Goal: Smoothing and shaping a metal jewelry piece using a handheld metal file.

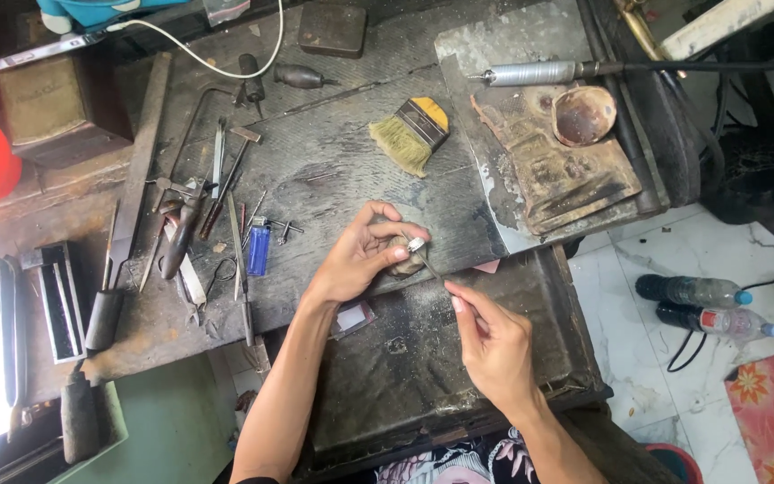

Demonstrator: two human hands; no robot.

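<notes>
From over the person's head, looking down, the left hand (360,255) is curled around a small brownish holder (402,260), thumb and fingers pinching it so that a little pale ring-like piece (417,244) sits up at its top, just over the front edge of the dark, scarred workbench (333,161). The right hand (494,345) pinches a thin metal tool (434,269) between thumb and forefinger, its tip touching or very nearly touching the pale piece. That piece looks tiny, light and hard, the sort of thing that would slip and vanish if let go, so the hold belongs on the holder below it, not on the piece; the tool seems stiff and slim, best held near its back end as it is now. The bench is rough and cluttered: a flat brush (414,130) with a yellow handle, a blue lighter (259,250), files and small hand tools (217,179) to the left, a rotary handpiece (535,73) and a charred block (553,170) to the right. Beside it, on pale tiled floor (674,358), lie plastic bottles (705,305)
</notes>
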